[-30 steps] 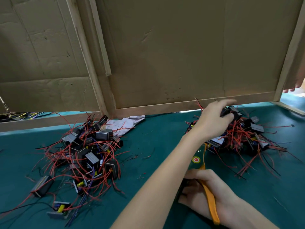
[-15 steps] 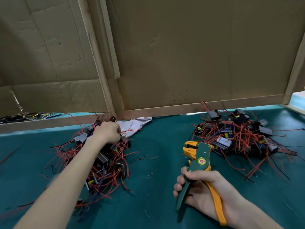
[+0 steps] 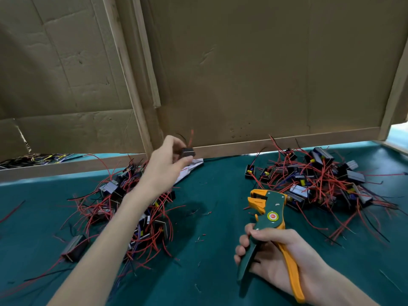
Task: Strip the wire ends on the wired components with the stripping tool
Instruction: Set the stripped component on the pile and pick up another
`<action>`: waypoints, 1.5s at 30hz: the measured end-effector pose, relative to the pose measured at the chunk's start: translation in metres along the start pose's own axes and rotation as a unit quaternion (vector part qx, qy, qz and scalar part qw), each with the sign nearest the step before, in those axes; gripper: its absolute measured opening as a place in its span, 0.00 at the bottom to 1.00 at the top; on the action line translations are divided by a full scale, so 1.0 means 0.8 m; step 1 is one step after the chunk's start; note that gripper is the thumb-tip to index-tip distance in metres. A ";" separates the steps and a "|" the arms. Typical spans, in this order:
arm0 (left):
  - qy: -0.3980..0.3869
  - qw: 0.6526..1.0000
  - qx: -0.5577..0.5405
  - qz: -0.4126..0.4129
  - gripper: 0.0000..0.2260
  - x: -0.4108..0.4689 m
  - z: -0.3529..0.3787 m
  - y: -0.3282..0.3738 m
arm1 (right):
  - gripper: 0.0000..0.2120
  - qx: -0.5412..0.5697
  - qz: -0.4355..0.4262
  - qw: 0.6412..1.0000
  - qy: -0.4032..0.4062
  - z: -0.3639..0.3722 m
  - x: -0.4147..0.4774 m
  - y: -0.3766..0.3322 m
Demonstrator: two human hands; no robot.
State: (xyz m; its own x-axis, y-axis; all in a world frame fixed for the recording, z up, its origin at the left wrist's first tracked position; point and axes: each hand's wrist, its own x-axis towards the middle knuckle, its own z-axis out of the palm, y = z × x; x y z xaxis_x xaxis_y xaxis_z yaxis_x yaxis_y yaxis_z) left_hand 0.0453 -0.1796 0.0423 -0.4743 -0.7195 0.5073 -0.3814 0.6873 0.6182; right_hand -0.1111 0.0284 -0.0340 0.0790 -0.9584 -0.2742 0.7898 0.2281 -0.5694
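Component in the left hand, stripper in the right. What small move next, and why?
Probably bring the component in the left hand across to the stripping tool: its wires stick up free, and the right hand grips the tool apart from it.

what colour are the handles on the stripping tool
One green, one orange; the stripping tool shows in the head view.

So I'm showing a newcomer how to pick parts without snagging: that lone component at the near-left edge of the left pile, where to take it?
Probably by the dark body of the lone component, pinched across the long sides from above. It lies at the left pile's edge, and a red wire trails from it toward the near left, so a grip from above should clear it.
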 end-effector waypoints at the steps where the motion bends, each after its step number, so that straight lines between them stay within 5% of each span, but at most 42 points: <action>1: -0.018 0.999 -0.036 0.016 0.11 -0.009 0.007 0.012 | 0.13 0.001 -0.006 1.000 0.003 0.000 0.000 -0.001; 6: -0.170 0.978 0.064 0.100 0.09 -0.054 0.057 0.015 | 0.13 0.010 -0.041 0.999 0.013 -0.005 0.001 -0.008; 10: -0.251 0.959 0.101 0.080 0.11 -0.073 0.072 -0.001 | 0.17 0.023 -0.057 0.998 0.022 -0.011 0.001 -0.016; 13: -0.227 0.969 0.065 0.068 0.07 -0.079 0.071 -0.005 | 0.21 0.028 -0.064 0.997 0.031 -0.013 0.002 -0.017; 19: -0.150 0.982 0.100 0.062 0.12 -0.091 0.093 0.004 | 0.11 0.024 -0.058 0.998 0.023 -0.015 0.004 -0.014; 27: -0.083 0.986 0.130 0.061 0.12 -0.098 0.107 0.010 | 0.12 0.025 -0.051 0.998 0.019 -0.019 0.007 -0.009; 36: -0.082 0.994 -0.063 -0.026 0.03 -0.100 0.112 0.013 | 0.13 0.023 -0.048 0.998 0.016 -0.029 0.015 -0.006; 41: -0.046 0.954 -0.289 -0.063 0.06 -0.092 0.094 0.032 | 0.14 0.000 -0.049 0.999 -0.005 -0.030 0.014 -0.007; 45: -0.032 0.947 -0.315 -0.050 0.07 -0.083 0.069 0.051 | 0.15 -0.043 -0.052 0.997 -0.033 -0.023 0.007 -0.009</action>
State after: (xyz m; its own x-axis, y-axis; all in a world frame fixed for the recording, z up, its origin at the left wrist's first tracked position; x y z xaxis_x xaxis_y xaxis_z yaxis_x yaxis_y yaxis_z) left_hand 0.0173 -0.0982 0.0011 -0.5159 -0.7560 0.4029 0.1128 0.4062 0.9068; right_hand -0.1276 0.0248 -0.0454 0.0421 -0.9863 -0.1596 0.7406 0.1380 -0.6577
